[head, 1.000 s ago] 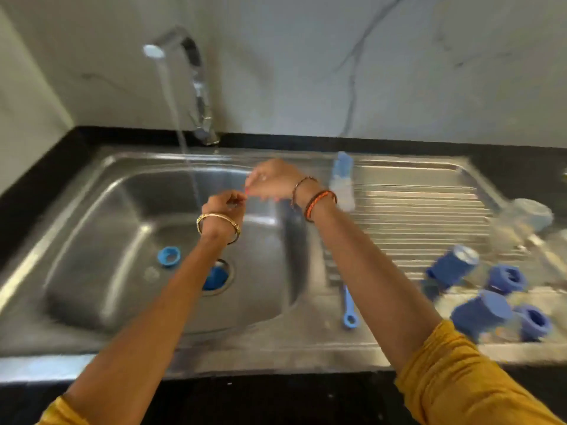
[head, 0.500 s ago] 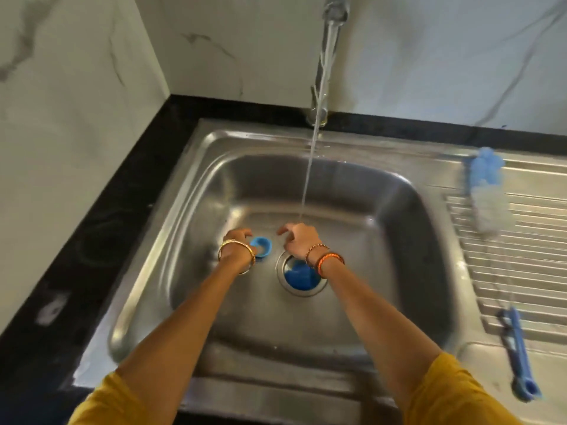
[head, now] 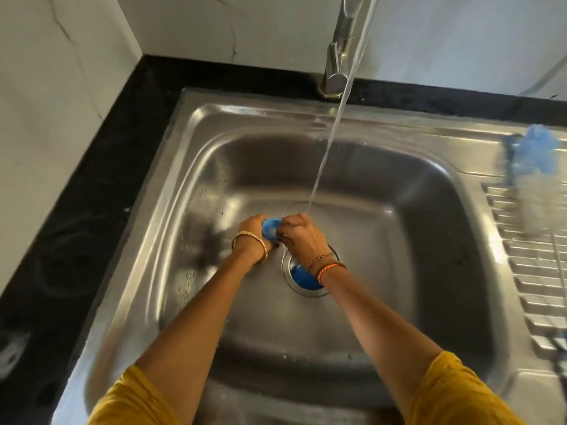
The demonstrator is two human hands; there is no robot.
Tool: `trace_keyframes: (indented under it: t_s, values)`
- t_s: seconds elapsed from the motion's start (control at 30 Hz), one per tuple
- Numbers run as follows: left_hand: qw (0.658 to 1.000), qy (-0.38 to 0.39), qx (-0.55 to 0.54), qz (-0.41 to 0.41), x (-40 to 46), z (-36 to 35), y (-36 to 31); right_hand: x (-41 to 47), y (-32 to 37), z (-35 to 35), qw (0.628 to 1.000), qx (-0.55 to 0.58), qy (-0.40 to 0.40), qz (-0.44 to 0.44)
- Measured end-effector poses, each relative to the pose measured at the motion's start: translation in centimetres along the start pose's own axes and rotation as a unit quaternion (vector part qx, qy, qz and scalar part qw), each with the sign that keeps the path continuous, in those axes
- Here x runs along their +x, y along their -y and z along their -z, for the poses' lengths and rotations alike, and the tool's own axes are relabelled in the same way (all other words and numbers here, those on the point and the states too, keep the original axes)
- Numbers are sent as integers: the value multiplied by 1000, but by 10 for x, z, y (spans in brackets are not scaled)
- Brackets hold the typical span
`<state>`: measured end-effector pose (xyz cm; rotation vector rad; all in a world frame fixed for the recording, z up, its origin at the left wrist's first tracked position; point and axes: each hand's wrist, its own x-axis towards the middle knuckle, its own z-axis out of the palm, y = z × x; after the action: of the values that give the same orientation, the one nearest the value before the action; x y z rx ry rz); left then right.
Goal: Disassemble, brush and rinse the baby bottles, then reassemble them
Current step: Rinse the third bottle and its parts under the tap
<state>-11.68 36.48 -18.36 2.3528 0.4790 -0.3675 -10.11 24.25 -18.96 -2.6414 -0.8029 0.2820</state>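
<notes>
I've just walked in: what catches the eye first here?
Two hands meet low in the steel sink: the left hand and right hand both grip a small blue ring. Water runs from the tap just behind them. A blue-tipped bottle brush lies on the drainboard at right.

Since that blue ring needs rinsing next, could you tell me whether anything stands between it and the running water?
Nothing visible does. Both the left hand and right hand hold the blue bottle ring low in the sink, just left of where the water stream lands.
</notes>
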Motion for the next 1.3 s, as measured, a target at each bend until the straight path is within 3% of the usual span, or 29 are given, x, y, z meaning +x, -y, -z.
trace_keyframes:
  t_s: [0.1, 0.17, 0.27, 0.4, 0.5, 0.57, 0.67, 0.73, 0.83, 0.93, 1.03, 1.1, 1.23, 1.3]
  values:
    - [976, 5, -216, -8, 6, 2, -24, -6, -12, 21, 990, 53, -119, -52]
    - [963, 7, -267, -39, 10, 3, -41, -10, -17, 34, 975, 91, -180, -89]
    - [939, 30, -340, -35, 11, 0, -62, -9, -20, 48, 960, 143, -207, -120]
    - [850, 72, -513, 93, 4, -3, -83, -8, -16, 61, 927, 258, -226, -152]
    - [783, 53, -593, 179, 7, -3, -98, -12, -14, 66, 938, 240, -222, -115]
    - [757, 42, -611, 228, 10, 1, -108, -13, -15, 69, 949, 203, -226, -85]
    - [773, 37, -590, 231, 9, 6, -117, -13, -18, 72, 947, 185, -247, -86]
    - [793, 36, -578, 191, 5, 7, -117, -12, -14, 74, 918, 270, -263, -127]
    - [803, 36, -581, 131, -1, 7, -119, -5, -6, 82, 835, 434, -253, -226]
    - [818, 19, -562, 120, -10, 14, -123, 9, -6, 98, 722, 588, -167, -326]
    - [845, 9, -528, 87, -15, 21, -121, 17, -8, 112, 643, 656, -81, -387]
    - [845, 4, -528, 88, -17, 25, -120, 20, -7, 116, 603, 684, -62, -406]
    - [863, -21, -504, 43, -18, 26, -116, 25, -2, 114, 614, 666, -78, -416]
    - [891, -34, -452, 2, -17, 26, -113, 23, 4, 114, 582, 710, -79, -388]
